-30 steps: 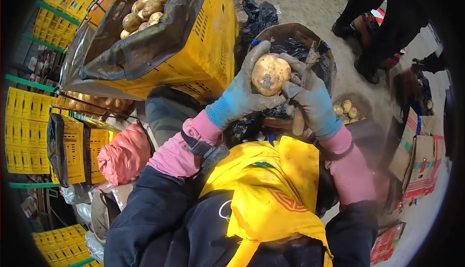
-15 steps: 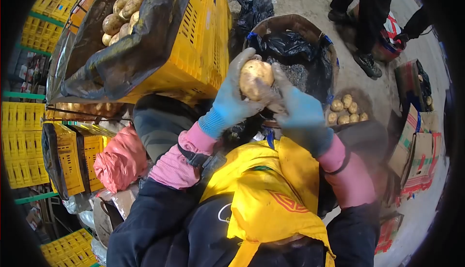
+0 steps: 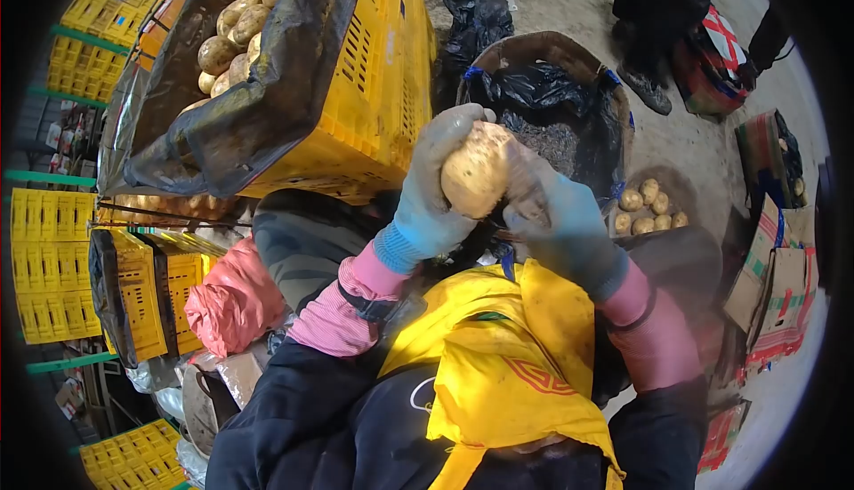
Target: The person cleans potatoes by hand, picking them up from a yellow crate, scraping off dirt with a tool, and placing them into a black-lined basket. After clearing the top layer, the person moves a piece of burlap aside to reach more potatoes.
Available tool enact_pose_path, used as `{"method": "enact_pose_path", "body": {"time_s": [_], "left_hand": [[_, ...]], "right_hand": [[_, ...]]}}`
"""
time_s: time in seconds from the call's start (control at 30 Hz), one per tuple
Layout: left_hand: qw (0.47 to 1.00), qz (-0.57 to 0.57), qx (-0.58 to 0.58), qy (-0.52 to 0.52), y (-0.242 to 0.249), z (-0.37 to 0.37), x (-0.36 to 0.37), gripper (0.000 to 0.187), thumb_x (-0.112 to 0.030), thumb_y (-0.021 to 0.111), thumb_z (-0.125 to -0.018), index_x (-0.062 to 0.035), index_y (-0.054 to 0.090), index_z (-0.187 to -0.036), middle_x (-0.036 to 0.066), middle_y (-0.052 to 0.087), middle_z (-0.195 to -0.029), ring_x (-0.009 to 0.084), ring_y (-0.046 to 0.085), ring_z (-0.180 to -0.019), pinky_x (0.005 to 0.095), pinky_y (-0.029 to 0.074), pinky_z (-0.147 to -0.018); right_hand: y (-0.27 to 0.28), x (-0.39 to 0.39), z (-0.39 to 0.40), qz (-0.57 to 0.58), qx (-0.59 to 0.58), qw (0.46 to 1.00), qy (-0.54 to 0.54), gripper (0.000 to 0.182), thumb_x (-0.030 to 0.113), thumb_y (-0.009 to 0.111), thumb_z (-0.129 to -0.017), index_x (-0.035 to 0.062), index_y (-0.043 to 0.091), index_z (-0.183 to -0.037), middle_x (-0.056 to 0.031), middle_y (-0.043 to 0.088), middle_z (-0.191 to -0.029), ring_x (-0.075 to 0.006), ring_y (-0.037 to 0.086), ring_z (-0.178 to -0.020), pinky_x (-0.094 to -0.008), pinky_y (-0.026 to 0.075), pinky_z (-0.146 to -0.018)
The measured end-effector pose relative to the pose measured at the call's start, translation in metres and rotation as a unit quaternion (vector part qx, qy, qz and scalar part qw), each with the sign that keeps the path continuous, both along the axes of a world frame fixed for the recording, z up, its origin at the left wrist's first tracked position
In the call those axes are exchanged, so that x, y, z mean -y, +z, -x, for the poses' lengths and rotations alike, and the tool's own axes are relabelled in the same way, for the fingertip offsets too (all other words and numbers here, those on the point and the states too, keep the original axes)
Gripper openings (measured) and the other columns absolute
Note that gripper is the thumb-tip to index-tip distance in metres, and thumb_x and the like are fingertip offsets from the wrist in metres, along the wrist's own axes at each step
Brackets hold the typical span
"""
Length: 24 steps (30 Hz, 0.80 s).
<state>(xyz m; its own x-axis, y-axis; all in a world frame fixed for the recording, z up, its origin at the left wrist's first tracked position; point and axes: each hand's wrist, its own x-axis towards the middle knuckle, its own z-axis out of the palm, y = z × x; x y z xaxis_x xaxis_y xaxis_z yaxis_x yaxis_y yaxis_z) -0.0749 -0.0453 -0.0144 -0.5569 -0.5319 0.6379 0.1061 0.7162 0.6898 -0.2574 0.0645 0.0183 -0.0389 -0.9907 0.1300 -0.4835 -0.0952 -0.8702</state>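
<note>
potato (image 3: 475, 172) in L grip (image 3: 423, 192) (soiled) | long axis ~vert in view, leans rt

Pink bag (image 3: 236, 299) (crumpled), stacked yellow crates (image 3: 55, 266), cardboard (image 3: 781, 293)

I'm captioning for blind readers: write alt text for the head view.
A gloved left hand holds a potato, the blurred right hand at its side. At left, a yellow crate of potatoes; beyond the hands, a tub lined with black plastic.
</note>
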Motion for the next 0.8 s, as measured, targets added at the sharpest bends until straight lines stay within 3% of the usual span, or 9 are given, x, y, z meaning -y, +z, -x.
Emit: {"method": "enact_pose_path", "body": {"time_s": [0.1,0.17,0.23,0.37,0.43,0.53,0.63,0.73,0.8], "left_hand": [[0.997,0.044,0.061,0.007,0.012,-0.007,-0.003,0.09,-0.008,0.076,-0.079,-0.0033,0.028,-0.154,0.022,0.041,-0.151,0.0364,0.048,-0.136,0.0443,0.038,-0.114],[0.999,0.002,0.032,-0.026,0.0,-0.005,-0.006,0.09,-0.01,0.074,-0.081,-0.0014,0.025,-0.156,0.024,0.039,-0.152,0.0377,0.047,-0.136,0.0449,0.037,-0.115],[0.999,-0.03,0.014,-0.028,0.004,0.002,-0.012,0.097,-0.008,0.074,-0.08,-0.0008,0.019,-0.158,0.024,0.035,-0.155,0.037,0.045,-0.139,0.0437,0.036,-0.116],[0.988,-0.124,-0.028,-0.085,-0.007,0.012,-0.024,0.104,-0.001,0.072,-0.076,-0.0008,0.012,-0.16,0.024,0.03,-0.158,0.0352,0.04,-0.144,0.0422,0.034,-0.118],[0.991,-0.111,0.008,-0.078,-0.008,0.01,-0.022,0.108,0.003,0.072,-0.075,-0.0026,0.007,-0.161,0.024,0.033,-0.156,0.0339,0.042,-0.143,0.0422,0.036,-0.116],[0.993,-0.082,0.042,-0.079,-0.007,0.005,-0.016,0.108,0.004,0.073,-0.077,-0.0062,0.007,-0.161,0.024,0.036,-0.154,0.0322,0.046,-0.139,0.0423,0.043,-0.112],[0.994,-0.08,0.048,-0.048,-0.013,0.012,-0.023,0.102,0.007,0.071,-0.075,-0.005,0.016,-0.159,0.022,0.041,-0.151,0.0313,0.048,-0.138,0.0407,0.043,-0.112],[0.996,-0.049,0.079,-0.001,-0.015,0.022,-0.029,0.094,0.008,0.068,-0.073,-0.004,0.026,-0.156,0.021,0.046,-0.149,0.0319,0.049,-0.136,0.0397,0.043,-0.112],[0.994,-0.013,0.102,0.022,-0.015,0.025,-0.029,0.089,0.007,0.067,-0.072,-0.0031,0.033,-0.153,0.02,0.049,-0.146,0.0333,0.05,-0.136,0.0401,0.042,-0.113]], "right_hand": [[0.011,0.0,0.006,-0.146,0.336,0.929,0.054,0.076,0.02,0.081,-0.08,-0.0007,0.047,-0.145,-0.0105,0.069,-0.109,-0.0147,0.066,-0.094,-0.0299,0.054,-0.079],[0.011,0.0,0.005,-0.145,0.47,0.869,0.056,0.076,0.017,0.083,-0.079,-0.0018,0.047,-0.144,-0.0102,0.067,-0.116,-0.0139,0.064,-0.101,-0.0282,0.054,-0.084],[0.003,0.002,-0.004,-0.046,0.515,0.855,0.033,0.074,0.008,0.082,-0.078,-0.0025,0.048,-0.142,-0.0118,0.064,-0.124,-0.0165,0.064,-0.109,-0.0283,0.054,-0.09],[0.005,0.002,-0.005,0.002,0.446,0.895,-0.017,0.076,-0.009,0.077,-0.074,-0.0019,0.047,-0.143,-0.0134,0.058,-0.134,-0.0185,0.06,-0.119,-0.0312,0.052,-0.1],[-0.004,0.001,-0.002,0.008,0.433,0.901,-0.022,0.078,-0.015,0.074,-0.072,-0.0017,0.046,-0.144,-0.0135,0.056,-0.136,-0.0196,0.058,-0.123,-0.0331,0.05,-0.105],[-0.015,0.0,0.0,0.014,0.419,0.908,-0.011,0.085,0.002,0.084,-0.072,-0.0049,0.042,-0.146,-0.0146,0.054,-0.141,-0.0234,0.053,-0.13,-0.0376,0.043,-0.112],[-0.016,-0.007,0.006,-0.009,0.437,0.899,-0.01,0.085,0.004,0.084,-0.073,-0.0038,0.042,-0.147,-0.0142,0.054,-0.141,-0.0238,0.053,-0.129,-0.0374,0.042,-0.112],[-0.015,-0.013,0.013,-0.024,0.463,0.886,0.002,0.073,0.004,0.077,-0.078,-0.0016,0.045,-0.144,-0.0136,0.057,-0.135,-0.0208,0.058,-0.124,-0.0345,0.049,-0.105],[-0.007,-0.017,0.014,-0.045,0.48,0.876,-0.009,0.073,0.007,0.077,-0.08,-0.0015,0.044,-0.144,-0.0128,0.061,-0.128,-0.0181,0.063,-0.109,-0.0309,0.053,-0.093]]}}
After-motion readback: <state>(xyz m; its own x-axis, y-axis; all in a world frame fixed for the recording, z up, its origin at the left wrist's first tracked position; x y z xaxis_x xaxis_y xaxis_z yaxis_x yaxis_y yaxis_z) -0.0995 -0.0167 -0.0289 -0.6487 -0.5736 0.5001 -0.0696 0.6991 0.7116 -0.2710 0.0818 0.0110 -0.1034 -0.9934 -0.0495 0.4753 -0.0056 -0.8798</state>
